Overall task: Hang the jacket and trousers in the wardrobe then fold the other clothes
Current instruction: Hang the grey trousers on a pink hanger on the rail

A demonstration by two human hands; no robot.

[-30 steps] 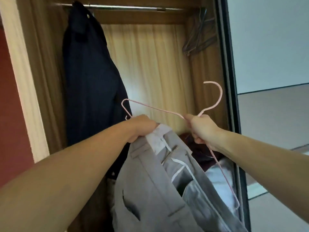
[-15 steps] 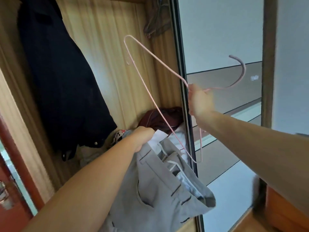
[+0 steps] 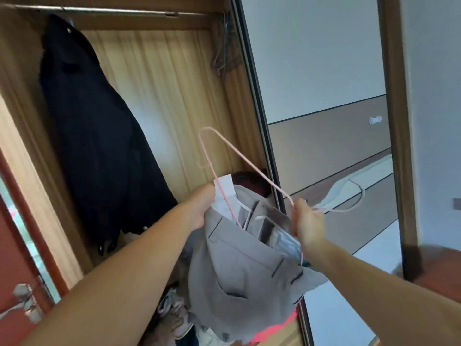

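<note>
A pair of light grey tailored trousers point(image 3: 239, 268) hangs bunched in front of an open wooden wardrobe point(image 3: 174, 101), gripped at the waistband by the person's left hand point(image 3: 202, 206), whose fingers are curled into the fabric beside a white inner lining panel point(image 3: 224, 193); no writing can be read on that panel. A thin pink wire hanger point(image 3: 214, 156) is tilted with one shoulder end high and its lower bar running down into the open waist of the trousers, while the person's right hand point(image 3: 308, 226) pinches the hanger at the neck, just below its hook point(image 3: 349, 206), which points right across the sliding door. Inside the wardrobe, a dark navy jacket point(image 3: 99, 136) hangs at the left end of a metal rail point(image 3: 112, 12), its hem reaching well down the side wall. A cluster of dark bare hangers point(image 3: 223, 53) hangs at the rail's right end, against the wardrobe's inner wall. Below the trousers lie a heap of mixed clothes and shoes point(image 3: 179, 318), and behind them a dark maroon bundle point(image 3: 249, 178). A grey and white panelled sliding door point(image 3: 324, 121) closes the space to the right, and a reddish door with a silver lever handle point(image 3: 23, 303) stands at the left edge.
</note>
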